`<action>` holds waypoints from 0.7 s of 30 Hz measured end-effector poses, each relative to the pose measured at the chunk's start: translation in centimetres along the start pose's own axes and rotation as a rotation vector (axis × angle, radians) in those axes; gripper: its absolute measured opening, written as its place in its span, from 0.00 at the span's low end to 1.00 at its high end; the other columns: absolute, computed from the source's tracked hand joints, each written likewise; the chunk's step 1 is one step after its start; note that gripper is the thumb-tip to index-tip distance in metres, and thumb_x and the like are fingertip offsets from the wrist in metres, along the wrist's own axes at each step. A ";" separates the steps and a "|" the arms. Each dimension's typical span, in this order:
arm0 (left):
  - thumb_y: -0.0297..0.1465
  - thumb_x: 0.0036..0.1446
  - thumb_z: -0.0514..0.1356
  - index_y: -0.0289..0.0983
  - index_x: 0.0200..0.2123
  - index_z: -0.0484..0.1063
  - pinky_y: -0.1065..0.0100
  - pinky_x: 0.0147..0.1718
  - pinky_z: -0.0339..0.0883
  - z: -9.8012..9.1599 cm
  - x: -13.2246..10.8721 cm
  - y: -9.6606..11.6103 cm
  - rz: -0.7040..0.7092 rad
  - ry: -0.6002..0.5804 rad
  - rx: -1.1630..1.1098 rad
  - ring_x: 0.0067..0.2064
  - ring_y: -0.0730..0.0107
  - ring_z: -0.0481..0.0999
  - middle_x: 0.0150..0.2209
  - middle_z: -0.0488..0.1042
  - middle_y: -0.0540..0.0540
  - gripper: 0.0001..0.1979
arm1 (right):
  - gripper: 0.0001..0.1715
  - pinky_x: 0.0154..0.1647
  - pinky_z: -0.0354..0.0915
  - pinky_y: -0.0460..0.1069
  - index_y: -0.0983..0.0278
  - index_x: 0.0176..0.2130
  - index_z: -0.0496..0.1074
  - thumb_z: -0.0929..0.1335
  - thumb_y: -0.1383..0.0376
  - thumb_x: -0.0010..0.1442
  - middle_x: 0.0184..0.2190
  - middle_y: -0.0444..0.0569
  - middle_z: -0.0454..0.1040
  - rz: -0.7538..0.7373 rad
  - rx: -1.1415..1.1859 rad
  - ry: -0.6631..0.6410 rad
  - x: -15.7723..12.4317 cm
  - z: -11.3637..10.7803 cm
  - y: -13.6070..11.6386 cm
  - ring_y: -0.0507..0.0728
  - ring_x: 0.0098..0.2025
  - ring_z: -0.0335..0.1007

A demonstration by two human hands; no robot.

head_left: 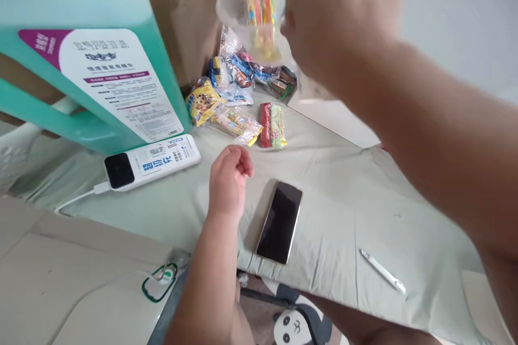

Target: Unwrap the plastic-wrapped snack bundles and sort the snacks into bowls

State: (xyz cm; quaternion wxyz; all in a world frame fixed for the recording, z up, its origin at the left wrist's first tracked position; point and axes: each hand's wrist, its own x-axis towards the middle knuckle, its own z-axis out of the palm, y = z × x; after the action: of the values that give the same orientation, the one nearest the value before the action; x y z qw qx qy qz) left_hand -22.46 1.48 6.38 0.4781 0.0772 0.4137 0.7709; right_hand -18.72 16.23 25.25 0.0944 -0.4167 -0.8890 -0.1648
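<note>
Right hand (340,16): upper centre-right of frame, raised, back of hand toward the camera, blurred; closed around the side of a clear cup (237,16). Fingers hidden behind the hand.
Right arm: fills the right side of frame, running from the lower right corner up to the top centre, forearm stretched out.
Clear cup: top centre, in the air above the snack packets (238,97), tilted, mouth toward upper left.
Cup contents: a few wrapped snack sticks (259,2), yellow and red, standing loose inside.
Handling (judged): thin plastic, light, flexes under squeeze, slick wall. Sticks can slide out when tipped. Best hold is around the wall below the rim with light pressure.
Left hand (227,180): centre of frame, resting on the pale cloth (343,188), curled into a loose fist, nothing seen in it.
Left arm: comes up from the bottom centre, wrist straight.
Phone (280,222): just right of the left hand, screen dark, flat on the cloth.
Power bank (151,163): left of centre, white cable plugged in.
Jug (81,48): upper left, big, teal liquid, white label.
Pen (382,271): lower right, 1, white, well apart from both hands.
</note>
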 end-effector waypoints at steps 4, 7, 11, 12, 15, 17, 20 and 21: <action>0.36 0.51 0.65 0.38 0.25 0.70 0.74 0.24 0.61 0.9 -0.7 -0.7 0.056 -0.037 0.054 0.24 0.76 0.65 0.22 0.64 0.52 0.10 | 0.20 0.29 0.48 0.51 0.64 0.32 0.81 0.66 0.57 0.68 0.18 0.47 0.63 0.171 -0.238 -0.035 -13.6 1.2 5.0 0.54 0.24 0.64; 0.35 0.52 0.66 0.38 0.25 0.71 0.74 0.23 0.61 2.4 -1.5 -2.1 0.069 -0.101 0.072 0.23 0.76 0.64 0.22 0.65 0.52 0.09 | 0.19 0.28 0.42 0.49 0.61 0.33 0.79 0.64 0.57 0.69 0.20 0.45 0.68 0.192 -0.105 -0.033 -21.5 4.5 9.3 0.49 0.22 0.47; 0.34 0.54 0.66 0.38 0.25 0.72 0.74 0.23 0.60 4.9 -3.3 -4.6 0.090 -0.222 0.126 0.23 0.76 0.65 0.22 0.66 0.51 0.09 | 0.18 0.29 0.42 0.49 0.60 0.36 0.80 0.63 0.57 0.70 0.23 0.46 0.74 0.353 -0.038 -0.142 -27.9 7.5 12.8 0.50 0.23 0.50; 0.34 0.54 0.66 0.38 0.26 0.72 0.74 0.23 0.61 5.5 -3.8 -5.2 0.092 -0.253 0.145 0.24 0.76 0.65 0.22 0.66 0.51 0.09 | 0.18 0.30 0.42 0.49 0.60 0.37 0.80 0.64 0.58 0.70 0.24 0.46 0.76 0.378 -0.028 -0.153 -29.2 7.8 13.4 0.50 0.23 0.53; 0.37 0.55 0.67 0.38 0.26 0.72 0.72 0.23 0.61 6.9 -5.0 -6.7 0.087 -0.327 0.224 0.24 0.75 0.66 0.21 0.66 0.51 0.11 | 0.17 0.30 0.41 0.49 0.60 0.38 0.81 0.65 0.58 0.69 0.26 0.48 0.78 0.437 -0.028 -0.155 -33.0 8.4 15.2 0.51 0.24 0.58; 0.38 0.55 0.68 0.39 0.25 0.72 0.71 0.23 0.61 7.5 -5.5 -7.4 0.072 -0.356 0.279 0.23 0.74 0.66 0.21 0.66 0.51 0.13 | 0.17 0.29 0.41 0.49 0.59 0.38 0.82 0.64 0.58 0.69 0.27 0.48 0.80 0.476 -0.044 -0.149 -35.3 8.7 16.4 0.52 0.24 0.60; 0.36 0.56 0.67 0.40 0.24 0.72 0.71 0.22 0.60 8.1 -5.8 -8.2 0.061 -0.348 0.297 0.23 0.74 0.65 0.21 0.67 0.50 0.11 | 0.18 0.29 0.44 0.49 0.57 0.43 0.82 0.63 0.57 0.69 0.30 0.48 0.82 0.531 -0.061 -0.144 -38.1 8.9 18.1 0.53 0.25 0.63; 0.34 0.56 0.66 0.40 0.24 0.73 0.71 0.22 0.60 8.2 -5.7 -8.4 0.063 -0.340 0.285 0.23 0.74 0.65 0.21 0.67 0.50 0.10 | 0.19 0.29 0.45 0.50 0.57 0.48 0.82 0.64 0.56 0.68 0.31 0.48 0.82 0.546 -0.060 -0.141 -38.9 8.9 18.6 0.54 0.26 0.65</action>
State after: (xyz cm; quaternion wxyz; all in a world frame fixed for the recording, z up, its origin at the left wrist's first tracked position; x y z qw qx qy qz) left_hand -9.49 3.20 7.26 0.5009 0.2856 0.4295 0.6950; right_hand 20.08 3.08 9.14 0.0610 -0.6537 -0.7429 -0.1303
